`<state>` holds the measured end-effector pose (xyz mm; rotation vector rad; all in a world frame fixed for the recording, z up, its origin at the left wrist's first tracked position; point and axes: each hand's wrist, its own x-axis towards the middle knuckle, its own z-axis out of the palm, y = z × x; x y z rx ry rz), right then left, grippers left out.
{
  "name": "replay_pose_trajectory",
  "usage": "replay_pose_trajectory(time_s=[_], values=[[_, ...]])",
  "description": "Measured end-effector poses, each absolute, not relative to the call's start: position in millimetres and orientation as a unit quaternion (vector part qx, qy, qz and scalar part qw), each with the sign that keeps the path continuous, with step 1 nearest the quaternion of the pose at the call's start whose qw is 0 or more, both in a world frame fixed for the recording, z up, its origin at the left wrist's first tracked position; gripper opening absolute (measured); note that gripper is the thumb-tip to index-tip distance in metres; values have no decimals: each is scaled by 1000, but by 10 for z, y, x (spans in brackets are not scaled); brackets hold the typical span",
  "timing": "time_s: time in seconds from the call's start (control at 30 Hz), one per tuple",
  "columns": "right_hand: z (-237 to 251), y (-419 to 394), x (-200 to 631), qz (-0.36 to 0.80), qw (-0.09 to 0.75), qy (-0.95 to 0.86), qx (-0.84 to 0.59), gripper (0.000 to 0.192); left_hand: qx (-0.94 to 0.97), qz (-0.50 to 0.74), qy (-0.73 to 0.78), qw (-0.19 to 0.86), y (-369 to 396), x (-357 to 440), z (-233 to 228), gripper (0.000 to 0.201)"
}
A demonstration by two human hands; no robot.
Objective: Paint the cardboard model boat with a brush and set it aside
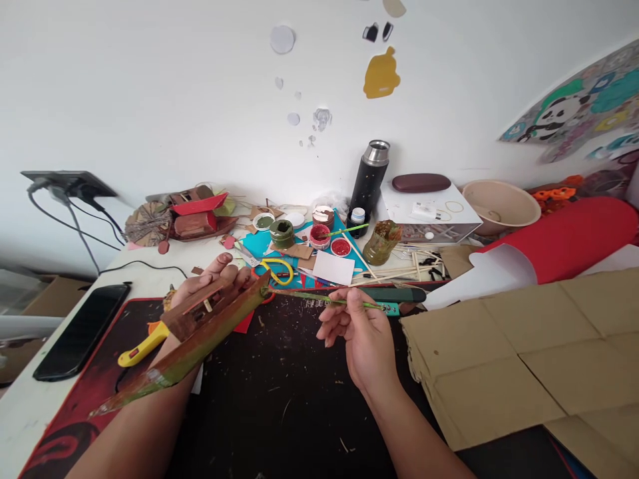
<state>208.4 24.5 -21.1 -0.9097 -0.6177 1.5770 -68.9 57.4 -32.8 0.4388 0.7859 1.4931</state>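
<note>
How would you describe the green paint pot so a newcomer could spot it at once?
Start at the tall black flask by the back wall, then look left across the teal mat. The green paint pot stands there, left of the two red pots. It alone is dark green, round and squat.

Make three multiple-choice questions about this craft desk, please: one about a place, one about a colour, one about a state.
1. Where does the phone lie?
A. left of the hands
B. on the cardboard
C. beside the flask

2. What colour is the scissors' handle?
A. red
B. yellow
C. white

3. What does the right hand do?
A. rests empty
B. holds a thin brush
C. grips the flask

Answers: 1 A, it lies at the desk's left edge. 2 B, the loops are yellow. 3 B, the brush tip meets the painted model in the left hand.
</note>
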Motion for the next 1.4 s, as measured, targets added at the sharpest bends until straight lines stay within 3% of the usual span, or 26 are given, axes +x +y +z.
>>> replay_pose_trajectory(time_s=[0.2, 0.4, 1.03, 1.4], values=[[-189, 224, 2094, 677, 565, -278, -382, 57, 197, 652, 347, 645, 601, -689, -343, 37], [-172, 228, 2093, 667, 570, -263, -401, 57, 189, 656, 368, 631, 590, -660, -307, 28], [-173, 177, 2086, 699, 554, -282, -354, 53, 235, 645, 341, 642, 604, -623, -329, 36], [-180, 145, 2053, 723, 540, -292, -316, 50, 236, 657, 332, 635, 599, -595, -336, 31]])
